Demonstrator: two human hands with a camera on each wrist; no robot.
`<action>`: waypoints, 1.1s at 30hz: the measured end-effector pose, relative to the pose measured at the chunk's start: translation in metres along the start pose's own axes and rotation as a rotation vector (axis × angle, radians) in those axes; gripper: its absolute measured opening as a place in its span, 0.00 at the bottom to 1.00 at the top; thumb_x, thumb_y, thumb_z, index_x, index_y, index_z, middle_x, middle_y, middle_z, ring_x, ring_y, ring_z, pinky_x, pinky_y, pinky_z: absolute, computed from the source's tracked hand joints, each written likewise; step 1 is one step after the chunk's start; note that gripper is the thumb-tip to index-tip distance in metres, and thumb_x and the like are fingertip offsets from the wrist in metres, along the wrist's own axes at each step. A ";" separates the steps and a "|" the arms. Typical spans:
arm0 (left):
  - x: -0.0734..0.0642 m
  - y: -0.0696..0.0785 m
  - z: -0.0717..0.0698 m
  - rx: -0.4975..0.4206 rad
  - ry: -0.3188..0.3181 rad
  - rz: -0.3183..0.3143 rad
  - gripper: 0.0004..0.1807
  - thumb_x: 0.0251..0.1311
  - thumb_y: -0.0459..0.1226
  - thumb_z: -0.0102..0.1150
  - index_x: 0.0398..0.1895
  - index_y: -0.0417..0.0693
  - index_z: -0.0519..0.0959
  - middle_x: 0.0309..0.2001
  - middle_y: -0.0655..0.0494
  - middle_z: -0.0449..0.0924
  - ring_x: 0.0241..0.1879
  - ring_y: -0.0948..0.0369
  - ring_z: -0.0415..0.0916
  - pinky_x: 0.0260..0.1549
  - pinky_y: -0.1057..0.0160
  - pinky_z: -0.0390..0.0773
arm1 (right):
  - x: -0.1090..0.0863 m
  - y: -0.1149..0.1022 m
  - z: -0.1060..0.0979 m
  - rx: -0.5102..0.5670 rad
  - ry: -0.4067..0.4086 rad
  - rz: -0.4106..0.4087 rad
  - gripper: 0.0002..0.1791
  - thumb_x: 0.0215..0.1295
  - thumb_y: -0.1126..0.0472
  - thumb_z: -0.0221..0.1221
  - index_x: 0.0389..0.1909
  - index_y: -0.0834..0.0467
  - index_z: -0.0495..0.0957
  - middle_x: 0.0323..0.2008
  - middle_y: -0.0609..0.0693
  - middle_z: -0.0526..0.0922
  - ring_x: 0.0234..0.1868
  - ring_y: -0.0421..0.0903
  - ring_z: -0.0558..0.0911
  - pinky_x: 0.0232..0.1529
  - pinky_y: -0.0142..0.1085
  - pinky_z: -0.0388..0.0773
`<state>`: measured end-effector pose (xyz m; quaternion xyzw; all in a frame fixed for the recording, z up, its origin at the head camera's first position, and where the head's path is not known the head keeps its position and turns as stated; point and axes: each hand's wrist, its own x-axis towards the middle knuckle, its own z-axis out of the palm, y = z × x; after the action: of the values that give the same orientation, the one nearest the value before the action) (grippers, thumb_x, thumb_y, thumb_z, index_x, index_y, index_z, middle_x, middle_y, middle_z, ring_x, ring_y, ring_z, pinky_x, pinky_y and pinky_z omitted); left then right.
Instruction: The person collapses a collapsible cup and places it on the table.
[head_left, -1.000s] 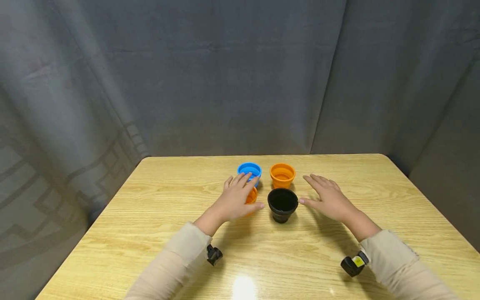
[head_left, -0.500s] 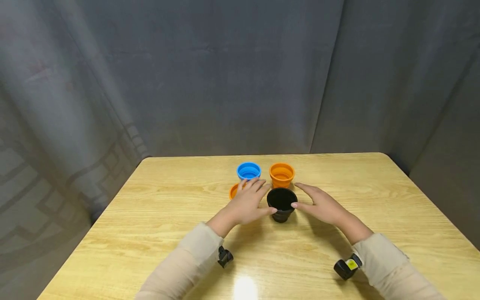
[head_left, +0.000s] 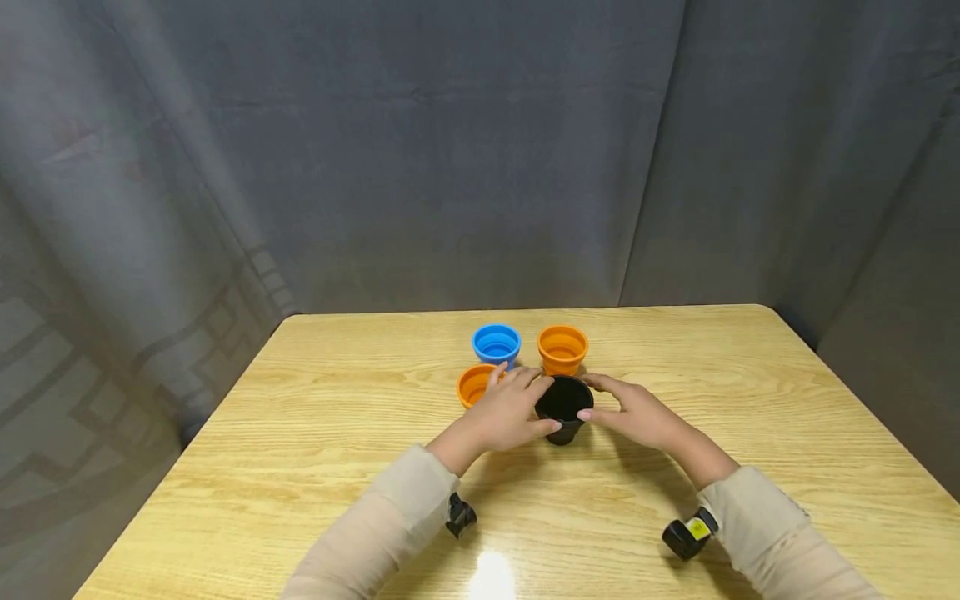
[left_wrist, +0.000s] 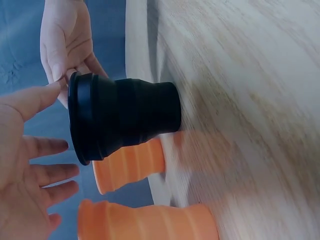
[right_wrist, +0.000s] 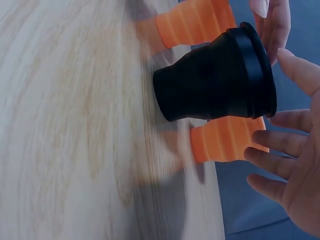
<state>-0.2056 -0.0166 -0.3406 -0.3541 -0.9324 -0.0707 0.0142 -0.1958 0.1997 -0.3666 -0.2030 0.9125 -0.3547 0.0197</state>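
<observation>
A black ribbed cup (head_left: 564, 398) stands upright on the wooden table, wide rim up. On its left side is my left hand (head_left: 512, 414), fingers spread and extended by the rim. My right hand (head_left: 636, 414) is at the other side, thumb at the near rim and fingers reaching toward the far side. The left wrist view shows the cup's dark wall (left_wrist: 125, 110) with the left fingers beside it, not curled around it. In the right wrist view the right fingers (right_wrist: 280, 145) are likewise straight near the rim; whether they touch it is unclear.
Behind the black cup stands an orange cup (head_left: 563, 350). A blue cup (head_left: 497, 342) is to its left. Another orange cup (head_left: 472, 385), partly covered by the left hand, sits nearer. A grey curtain (head_left: 420, 167) hangs beyond the table (head_left: 337, 400).
Both hands have moved inward toward the black cup, the left one rightward and the right one leftward. The front orange cup is less covered now. The cups have stayed in place.
</observation>
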 end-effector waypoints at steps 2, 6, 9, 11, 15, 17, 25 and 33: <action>0.001 0.000 0.000 0.000 -0.008 -0.009 0.33 0.54 0.57 0.47 0.60 0.49 0.62 0.60 0.49 0.58 0.60 0.54 0.52 0.58 0.48 0.41 | 0.000 -0.001 0.001 -0.002 -0.007 -0.005 0.34 0.56 0.47 0.54 0.59 0.61 0.60 0.54 0.59 0.67 0.54 0.57 0.65 0.48 0.56 0.61; 0.003 0.001 0.001 -0.008 -0.031 -0.028 0.33 0.54 0.55 0.48 0.60 0.50 0.61 0.61 0.49 0.57 0.60 0.55 0.51 0.58 0.49 0.40 | 0.000 -0.002 0.002 -0.004 -0.013 -0.012 0.33 0.56 0.49 0.55 0.59 0.62 0.60 0.52 0.60 0.68 0.53 0.58 0.66 0.47 0.56 0.62; 0.004 0.000 0.001 -0.001 -0.042 -0.028 0.33 0.53 0.55 0.49 0.60 0.50 0.62 0.60 0.50 0.58 0.60 0.55 0.52 0.58 0.49 0.40 | -0.001 -0.002 0.002 0.001 -0.016 -0.012 0.33 0.55 0.49 0.55 0.59 0.62 0.60 0.51 0.61 0.69 0.52 0.57 0.67 0.47 0.56 0.62; 0.004 0.000 0.001 0.006 -0.045 -0.026 0.32 0.53 0.55 0.50 0.60 0.50 0.62 0.60 0.50 0.59 0.59 0.56 0.53 0.58 0.50 0.41 | -0.001 -0.002 0.002 0.006 -0.017 -0.017 0.34 0.55 0.49 0.56 0.59 0.62 0.59 0.51 0.61 0.70 0.52 0.57 0.67 0.47 0.56 0.62; 0.006 -0.002 0.002 0.015 -0.041 -0.012 0.32 0.53 0.54 0.50 0.59 0.49 0.63 0.59 0.51 0.60 0.59 0.56 0.54 0.59 0.52 0.41 | 0.000 0.000 0.003 0.009 -0.017 -0.028 0.35 0.55 0.48 0.56 0.59 0.62 0.59 0.50 0.61 0.70 0.51 0.57 0.68 0.46 0.56 0.63; 0.006 -0.002 0.003 0.009 -0.037 -0.002 0.32 0.53 0.53 0.51 0.59 0.49 0.62 0.59 0.51 0.60 0.59 0.55 0.54 0.59 0.54 0.41 | 0.000 0.001 0.004 0.007 -0.017 -0.028 0.35 0.54 0.48 0.56 0.59 0.62 0.59 0.50 0.61 0.71 0.51 0.57 0.68 0.46 0.56 0.62; 0.006 -0.001 0.001 -0.015 -0.054 0.007 0.32 0.54 0.52 0.51 0.60 0.48 0.61 0.59 0.49 0.60 0.59 0.55 0.52 0.60 0.59 0.39 | 0.000 0.002 0.005 0.014 -0.015 -0.024 0.37 0.52 0.47 0.58 0.59 0.61 0.59 0.49 0.60 0.71 0.51 0.56 0.69 0.47 0.56 0.61; 0.006 0.000 0.001 0.002 -0.056 0.018 0.32 0.51 0.49 0.56 0.59 0.48 0.63 0.57 0.49 0.62 0.58 0.55 0.54 0.60 0.58 0.41 | 0.001 0.004 0.007 0.028 -0.008 -0.031 0.40 0.48 0.45 0.59 0.59 0.61 0.59 0.50 0.59 0.71 0.51 0.54 0.69 0.49 0.56 0.60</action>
<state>-0.2099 -0.0125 -0.3407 -0.3644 -0.9292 -0.0599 -0.0109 -0.1969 0.1969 -0.3742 -0.2183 0.9041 -0.3668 0.0206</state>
